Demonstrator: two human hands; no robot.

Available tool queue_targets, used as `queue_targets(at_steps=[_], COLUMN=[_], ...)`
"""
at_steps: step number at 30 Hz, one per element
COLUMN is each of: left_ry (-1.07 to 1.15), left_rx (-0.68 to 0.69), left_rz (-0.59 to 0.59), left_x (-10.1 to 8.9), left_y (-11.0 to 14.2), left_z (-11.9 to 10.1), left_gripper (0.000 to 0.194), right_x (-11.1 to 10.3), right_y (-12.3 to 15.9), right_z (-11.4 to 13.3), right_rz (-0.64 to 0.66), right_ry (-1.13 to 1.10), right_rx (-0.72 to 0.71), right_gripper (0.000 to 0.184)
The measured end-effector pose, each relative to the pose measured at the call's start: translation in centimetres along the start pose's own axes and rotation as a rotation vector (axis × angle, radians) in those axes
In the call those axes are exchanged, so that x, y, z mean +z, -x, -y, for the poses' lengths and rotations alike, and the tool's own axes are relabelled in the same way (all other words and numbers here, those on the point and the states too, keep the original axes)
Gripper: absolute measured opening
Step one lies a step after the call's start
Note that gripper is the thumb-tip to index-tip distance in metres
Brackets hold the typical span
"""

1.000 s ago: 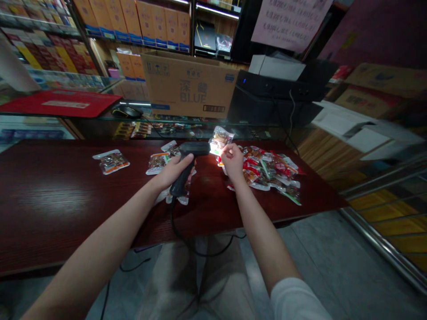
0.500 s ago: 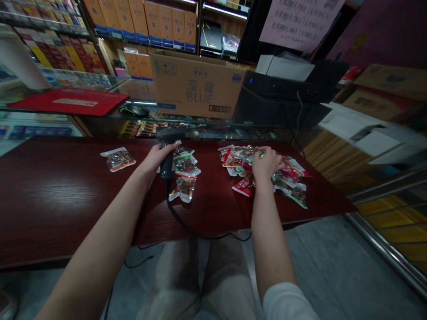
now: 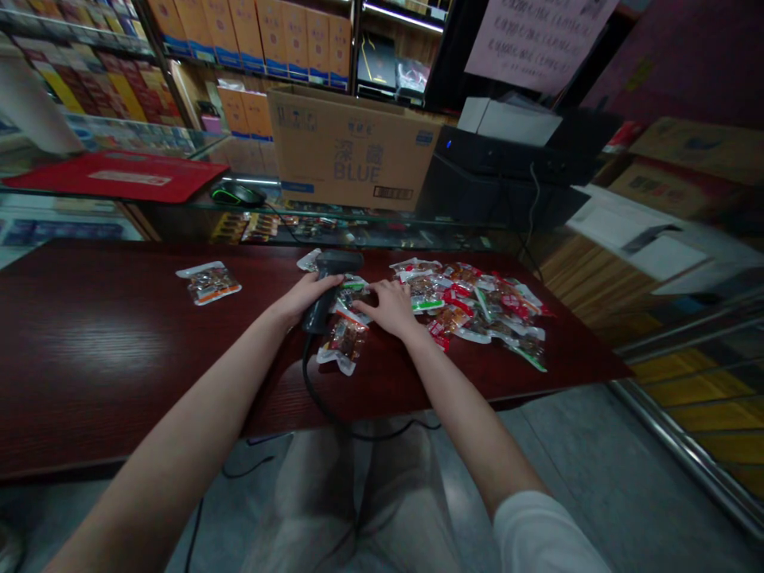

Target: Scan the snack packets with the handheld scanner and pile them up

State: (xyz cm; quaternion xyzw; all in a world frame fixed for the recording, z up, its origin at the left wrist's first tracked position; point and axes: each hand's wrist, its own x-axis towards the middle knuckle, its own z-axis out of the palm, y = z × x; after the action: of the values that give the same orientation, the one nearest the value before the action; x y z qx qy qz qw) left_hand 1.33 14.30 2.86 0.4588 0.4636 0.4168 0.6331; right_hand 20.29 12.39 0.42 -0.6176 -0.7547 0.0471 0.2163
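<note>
Nearest you, your left hand [image 3: 305, 301] has its fingers [image 3: 327, 280] closed round the grip of a black corded handheld barcode scanner [image 3: 317, 312], with the scanner's head pointing away from you, toward the top of the frame. Its cable [image 3: 309, 380] drops over the near edge of the dark red wood-grain counter [image 3: 119, 358]. Your right hand [image 3: 391, 309] lies palm-down beside the scanner, fingers spread and holding nothing you can see; its fingertips [image 3: 365, 294] reach left onto or just above a small group of vacuum-sealed snack packets [image 3: 344, 342], though the view doesn't settle whether they touch. The step in hand looks like bringing one packet at a time under the scanner, so the next move calls for pinching a single packet from that group and presenting its barcode to the scanner's head. A larger loose heap of packets [image 3: 471, 306] lies right of center, a lone packet [image 3: 208, 284] sits well to the left, and another [image 3: 309, 259] lies just beyond the scanner. Farther off, a glass display case [image 3: 358, 231] runs behind the counter, a cardboard carton [image 3: 349, 151] sits on top at upper center, and shelves of boxed goods [image 3: 251, 40] fill the top of the frame.
</note>
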Motion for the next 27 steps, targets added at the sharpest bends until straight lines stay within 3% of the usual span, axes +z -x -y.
queue_targets(at_steps=[3,6,10,13,16,20,27], left_ry=[0.085,0.116,0.098,0.030,-0.054,-0.125,-0.189], left_rx=[0.059,0.107,0.056,0.020,0.050,0.106,0.095], left_rz=[-0.047,-0.090,-0.082,-0.010,0.130,0.291,0.300], left_x=[-0.6,-2.0,-3.1,-2.9,-2.0,-0.4,0.9], left_y=[0.2,0.5,1.0,1.0,0.9,1.1,1.6], left_z=[-0.7,-1.9,-3.1,-3.1,-2.4,-1.3,-0.8], left_gripper=[0.029,0.025,0.023,0.029,0.042,0.055,0.061], right_x=[0.4,0.3,-0.3,-1.1,-1.7,-2.0,-2.2], right_y=[0.1,-0.2,-1.3,-1.7,-1.7,-1.5,-1.3], right_z=[0.1,-1.0,-3.5,-5.0,-5.7,-5.9,-5.6], right_rz=[0.039,-0.027,-0.320,-0.496,-0.457,-0.433,-0.308], right_ry=[0.003,-0.132,-0.524,-0.858,-1.107,-1.188,-1.145], right_rx=[0.056,0.112,0.245,0.312,0.329,0.348,0.272], right_gripper=[0.040,0.033,0.033,0.037,0.035,0.028,0.026])
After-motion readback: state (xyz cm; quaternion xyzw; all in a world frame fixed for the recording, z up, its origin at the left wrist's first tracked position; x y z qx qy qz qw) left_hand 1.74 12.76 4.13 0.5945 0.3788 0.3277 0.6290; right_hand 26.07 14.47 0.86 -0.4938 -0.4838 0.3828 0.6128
